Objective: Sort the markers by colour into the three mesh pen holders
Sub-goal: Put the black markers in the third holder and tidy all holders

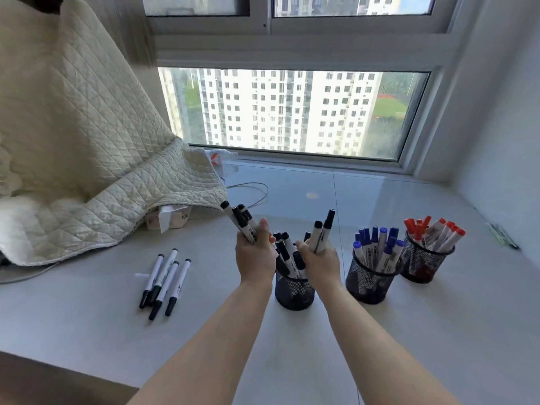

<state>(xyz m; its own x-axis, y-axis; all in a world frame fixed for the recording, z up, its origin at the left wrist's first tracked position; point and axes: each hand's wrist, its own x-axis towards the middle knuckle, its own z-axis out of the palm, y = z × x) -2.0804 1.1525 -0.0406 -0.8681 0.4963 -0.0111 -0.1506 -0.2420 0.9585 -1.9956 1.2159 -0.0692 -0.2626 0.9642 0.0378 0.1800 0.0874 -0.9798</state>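
Both forearms reach in from the bottom edge toward the black holder, the landmark here and the leftmost of three mesh holders on the pale counter. Over its left rim the left hand is curled round a bunch of black markers, caps fanning up and to the left; about four caps show, though the exact count is hard to tell. Over its right rim the right hand grips two black markers that point upward. Between the two hands more black-capped markers stand in the black holder, partly hidden by the fingers, so their number cannot be told. Left of that holder four black markers lie loose on the counter, close together and roughly parallel. Just right of it stands the blue holder with about nine blue-capped markers, and right again the red holder with about eight red-capped ones. Far left and behind, a quilted cream blanket drapes onto the counter, covering most of a small box. A thin cable loops behind the holder, near the window.
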